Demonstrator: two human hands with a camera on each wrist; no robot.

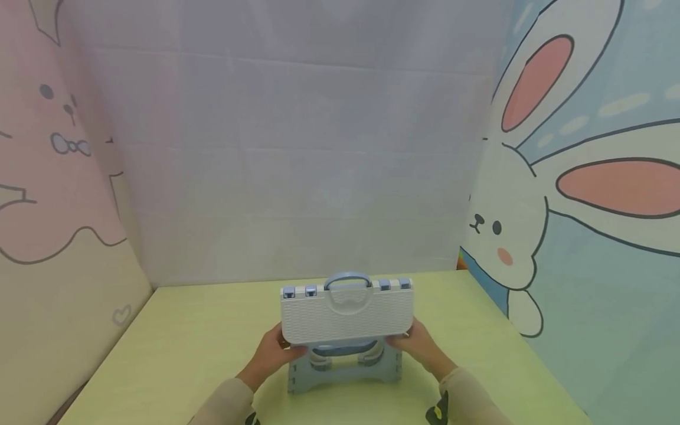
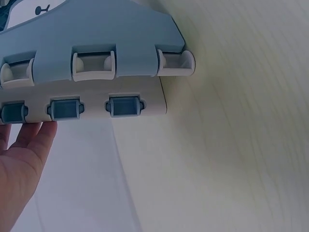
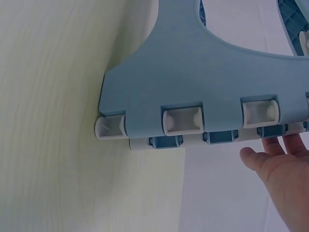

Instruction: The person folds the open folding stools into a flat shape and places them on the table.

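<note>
A folding step stool stands partly folded on the table, its white textured top panel (image 1: 313,319) tilted up toward the head camera. A blue carry handle (image 1: 347,275) arches over the panel's upper edge. Below it, the pale blue leg frame (image 1: 345,378) meets the tabletop. My left hand (image 1: 271,354) grips the panel's lower left corner, thumb across the front. The lower right corner is held by my right hand (image 1: 425,348). Both wrist views show blue leg panels (image 2: 96,29) with white hinge pieces (image 3: 183,121) along the edge, fingers right at the hinges.
A pale yellow table (image 1: 212,319) spreads around the stool. White sheeting (image 1: 297,147) hangs behind it. Cartoon-printed panels flank both sides, a pink one (image 1: 48,177) on the left and a rabbit one (image 1: 595,283) on the right.
</note>
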